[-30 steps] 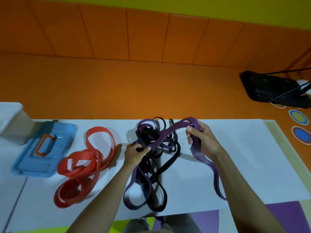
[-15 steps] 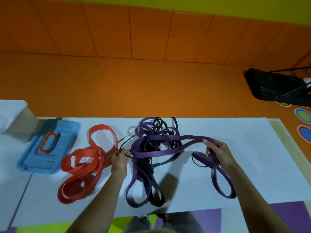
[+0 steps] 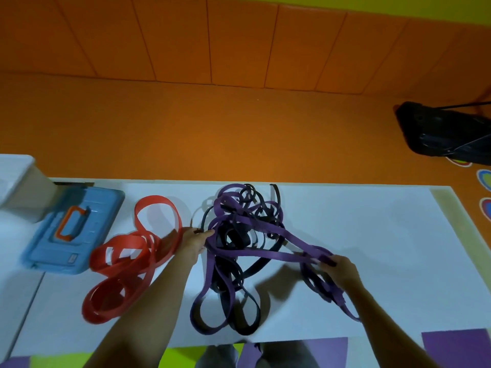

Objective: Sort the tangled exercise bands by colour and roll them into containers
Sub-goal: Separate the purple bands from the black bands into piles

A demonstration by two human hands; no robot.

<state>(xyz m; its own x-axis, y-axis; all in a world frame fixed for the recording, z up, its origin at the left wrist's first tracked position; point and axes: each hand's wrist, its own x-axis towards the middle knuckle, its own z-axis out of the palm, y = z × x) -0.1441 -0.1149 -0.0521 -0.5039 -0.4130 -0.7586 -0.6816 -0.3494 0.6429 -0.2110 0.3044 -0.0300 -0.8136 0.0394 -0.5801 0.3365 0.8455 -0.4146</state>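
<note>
A tangle of purple bands [image 3: 233, 224] and black bands [image 3: 247, 272] lies in the middle of the white table [image 3: 372, 235]. My left hand [image 3: 192, 241] pinches a thin black strand at the tangle's left edge. My right hand [image 3: 341, 270] grips a purple band [image 3: 300, 241] that stretches taut from the tangle to the right, with its loose loops hanging below the hand. A pile of red bands [image 3: 122, 264] lies apart on the left.
A blue plastic case [image 3: 74, 229] with an orange handle lies flat at the table's left end, beside a white container [image 3: 18, 181]. A black bag [image 3: 446, 134] sits on the orange floor at the far right. The table's near edge runs just below the bands.
My right hand has pulled the purple band further right and down across the table. My left hand shifted left to the tangle's edge and pinched a thin black strand.
</note>
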